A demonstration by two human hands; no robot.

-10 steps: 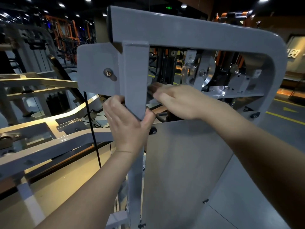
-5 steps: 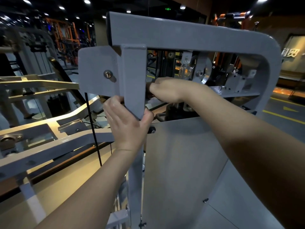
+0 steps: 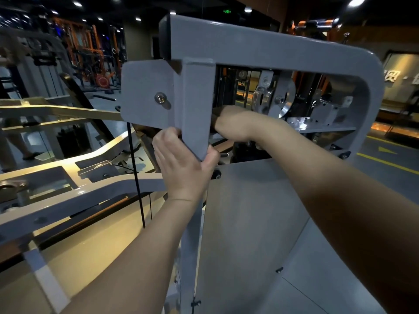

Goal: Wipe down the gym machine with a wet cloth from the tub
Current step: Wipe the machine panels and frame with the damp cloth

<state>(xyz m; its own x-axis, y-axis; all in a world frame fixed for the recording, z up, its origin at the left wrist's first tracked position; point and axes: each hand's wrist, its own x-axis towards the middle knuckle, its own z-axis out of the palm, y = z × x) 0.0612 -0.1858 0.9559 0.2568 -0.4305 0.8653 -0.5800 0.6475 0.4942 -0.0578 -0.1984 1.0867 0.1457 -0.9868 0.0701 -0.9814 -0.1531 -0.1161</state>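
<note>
While the left hand (image 3: 181,165) clamps the post (image 3: 195,98) of the machine (image 3: 272,41) at centre, the right hand (image 3: 235,125), at its 1 o'clock, reaches behind the post, fingers hidden, grip untellable, cloth unseen, presumably limp and wet, best bunched in the palm against rigid steel.

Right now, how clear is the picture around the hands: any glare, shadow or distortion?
Head view: dim overall, lit by ceiling spotlights; glare on the polished metal pulley; the right hand reaches into shadow behind the grey painted steel upright post, fingers hidden; the left hand gripping that post is well lit and sharp; the wide-angle lens bows the edges.
</note>
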